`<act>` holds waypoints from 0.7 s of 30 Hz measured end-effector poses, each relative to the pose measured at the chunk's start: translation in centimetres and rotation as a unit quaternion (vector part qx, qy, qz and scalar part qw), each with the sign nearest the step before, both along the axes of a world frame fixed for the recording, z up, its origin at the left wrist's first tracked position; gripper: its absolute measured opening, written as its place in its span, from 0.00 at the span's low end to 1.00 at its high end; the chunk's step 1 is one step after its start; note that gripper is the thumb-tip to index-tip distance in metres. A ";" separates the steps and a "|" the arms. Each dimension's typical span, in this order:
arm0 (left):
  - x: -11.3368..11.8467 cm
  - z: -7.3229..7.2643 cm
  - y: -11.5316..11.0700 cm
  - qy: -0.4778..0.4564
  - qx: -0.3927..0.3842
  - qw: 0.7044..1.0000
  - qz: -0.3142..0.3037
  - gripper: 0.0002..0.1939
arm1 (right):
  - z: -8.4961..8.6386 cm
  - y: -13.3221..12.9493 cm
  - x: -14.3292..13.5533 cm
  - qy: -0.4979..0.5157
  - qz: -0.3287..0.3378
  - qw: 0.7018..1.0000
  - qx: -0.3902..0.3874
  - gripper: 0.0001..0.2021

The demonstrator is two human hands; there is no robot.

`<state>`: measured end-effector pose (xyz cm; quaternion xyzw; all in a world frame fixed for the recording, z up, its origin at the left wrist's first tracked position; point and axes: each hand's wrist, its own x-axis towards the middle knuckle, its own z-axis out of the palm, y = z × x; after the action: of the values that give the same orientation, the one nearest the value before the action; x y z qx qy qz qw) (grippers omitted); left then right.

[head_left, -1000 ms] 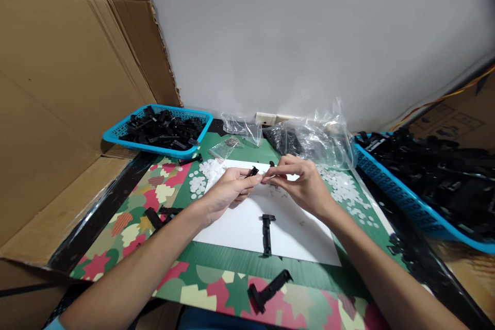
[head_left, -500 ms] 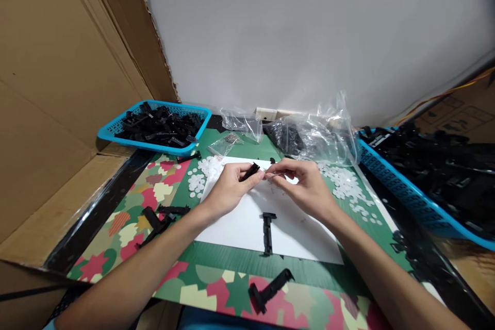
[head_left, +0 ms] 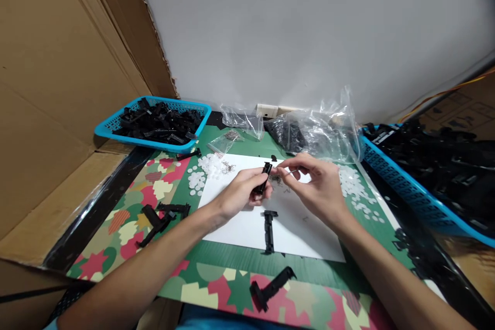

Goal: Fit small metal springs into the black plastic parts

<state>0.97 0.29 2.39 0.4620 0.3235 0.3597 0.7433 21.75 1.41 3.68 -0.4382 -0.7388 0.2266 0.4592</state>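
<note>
My left hand (head_left: 244, 191) is closed round a black plastic part (head_left: 264, 178), held tilted above the white sheet (head_left: 247, 227). To its right, my right hand (head_left: 315, 180) pinches a thin, light-coloured tool (head_left: 293, 171) between thumb and fingers, with its fingertips close to the part's upper end. Small metal pieces (head_left: 277, 180) lie on the sheet beneath the fingers. Nearer to me, another black part (head_left: 268, 232) rests on the sheet, and one more (head_left: 271, 289) sits on the patterned mat edge.
Blue baskets of black parts stand at the back left (head_left: 152, 143) and right (head_left: 417, 185). White discs lie in piles left (head_left: 209, 166) and right (head_left: 353, 188). Clear bags (head_left: 325, 136) are along the wall, and more black parts (head_left: 157, 224) lie at left.
My left hand has moved right and turned the black part more upright. My right hand has shifted slightly right, still pinching the thin tool.
</note>
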 end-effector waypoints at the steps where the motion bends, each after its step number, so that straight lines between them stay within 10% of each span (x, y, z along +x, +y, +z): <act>1: 0.1 0.0 -0.1 0.001 0.003 1.000 -0.007 0.18 | 0.1 -0.1 0.0 -0.021 -0.006 0.999 0.025 0.04; 21: 0.3 0.0 -0.7 0.041 -0.012 0.999 -0.025 0.15 | -0.6 -0.4 -0.5 -0.102 -0.010 0.987 0.125 0.04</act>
<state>1.27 -0.36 2.44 0.4750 0.3462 0.3179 0.7440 21.23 0.97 3.09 -0.4059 -0.7999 0.0820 0.4343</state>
